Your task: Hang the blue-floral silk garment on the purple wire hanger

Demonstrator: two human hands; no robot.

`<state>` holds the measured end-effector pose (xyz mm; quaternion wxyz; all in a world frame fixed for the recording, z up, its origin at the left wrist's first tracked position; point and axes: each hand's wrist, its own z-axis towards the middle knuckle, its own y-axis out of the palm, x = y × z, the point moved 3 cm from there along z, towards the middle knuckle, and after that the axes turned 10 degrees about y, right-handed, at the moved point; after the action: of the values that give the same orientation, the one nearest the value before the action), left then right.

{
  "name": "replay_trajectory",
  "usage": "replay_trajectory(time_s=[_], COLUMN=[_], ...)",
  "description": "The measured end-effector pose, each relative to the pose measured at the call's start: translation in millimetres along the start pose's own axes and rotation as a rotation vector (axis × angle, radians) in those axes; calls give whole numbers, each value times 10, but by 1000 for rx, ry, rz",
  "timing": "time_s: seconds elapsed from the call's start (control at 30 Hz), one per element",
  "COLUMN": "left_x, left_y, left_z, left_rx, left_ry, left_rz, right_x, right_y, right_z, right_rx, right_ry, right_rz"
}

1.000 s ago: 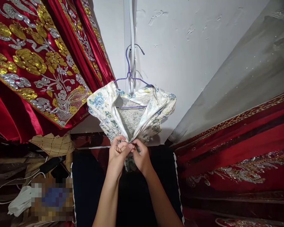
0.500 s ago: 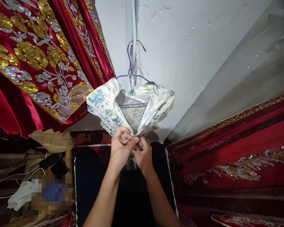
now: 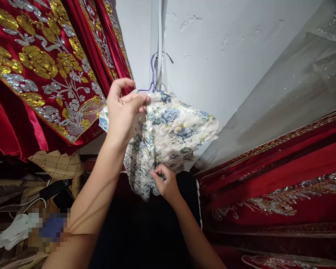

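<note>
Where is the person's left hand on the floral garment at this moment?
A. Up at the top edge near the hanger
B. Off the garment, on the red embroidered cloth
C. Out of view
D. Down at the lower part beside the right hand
A: the left hand pinches the top edge of the floral garment just below the purple hanger, while the right hand grips the cloth lower down.

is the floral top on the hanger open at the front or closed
Closed, mostly. The floral garment on the purple hanger shows its printed outside across the front; the left hand pinches the collar, the right hand the lower edge.
</note>
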<state>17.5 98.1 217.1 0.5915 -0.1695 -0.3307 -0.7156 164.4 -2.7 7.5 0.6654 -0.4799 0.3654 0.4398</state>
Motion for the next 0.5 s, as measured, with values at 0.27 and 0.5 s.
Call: replay_trajectory(time_s=[0.27,0.5], left_x=[9,112], left_y=[54,127], left_z=[-204,-341], left_rx=[-182,-225], left_ry=[34,98], left_rz=[129,147], right_x=[-696,-1565], right_y=[-427,-796], right_z=[509,1157], right_rx=[-31,-19], right_ry=[-183,-397], right_rz=[44,-242])
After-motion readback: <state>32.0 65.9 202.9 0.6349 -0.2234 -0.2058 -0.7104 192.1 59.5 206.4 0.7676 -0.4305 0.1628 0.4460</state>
